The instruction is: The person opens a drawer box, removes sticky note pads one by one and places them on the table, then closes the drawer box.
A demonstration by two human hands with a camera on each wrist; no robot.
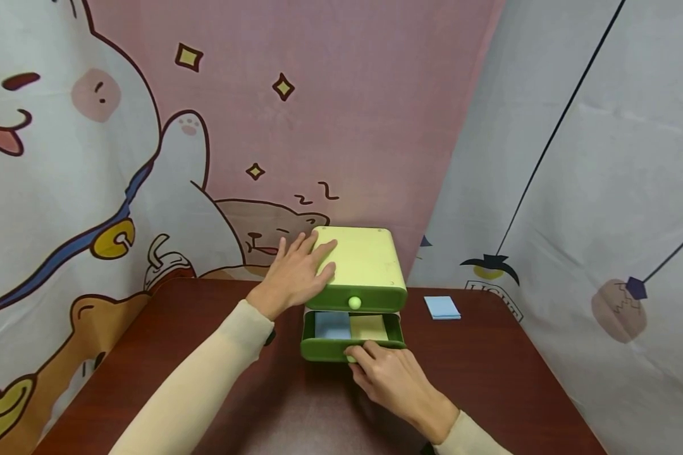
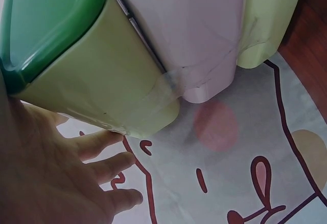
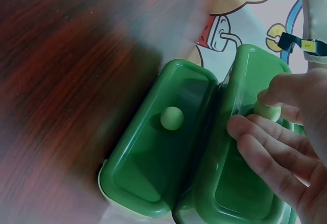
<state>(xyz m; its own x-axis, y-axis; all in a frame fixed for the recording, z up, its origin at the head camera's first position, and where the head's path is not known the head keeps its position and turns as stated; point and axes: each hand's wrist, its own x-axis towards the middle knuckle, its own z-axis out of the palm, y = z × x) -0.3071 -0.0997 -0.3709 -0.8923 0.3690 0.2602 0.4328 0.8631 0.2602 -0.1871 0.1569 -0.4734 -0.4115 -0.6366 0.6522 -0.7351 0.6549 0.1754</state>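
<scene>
A small drawer unit (image 1: 358,259) with a pale yellow-green top and green fronts stands at the back of the table. Its pulled-out drawer (image 1: 324,349) holds a blue pad of paper (image 1: 332,325) beside a yellow one (image 1: 369,327). My left hand (image 1: 296,273) rests on the left part of the unit's top, fingers spread. At the drawer's front, my right hand (image 1: 395,379) pinches the round light-green knob (image 3: 268,112) between thumb and fingers. Below it, another drawer front (image 3: 148,157) with its own knob (image 3: 172,118) is closed, as the right wrist view shows.
A blue paper pad (image 1: 442,308) lies on the dark red-brown table (image 1: 489,373), right of the unit. Behind hangs a cloth (image 1: 375,126) printed with cartoon animals. In the left wrist view, a pink tier (image 2: 194,40) sits between two yellow-green ones.
</scene>
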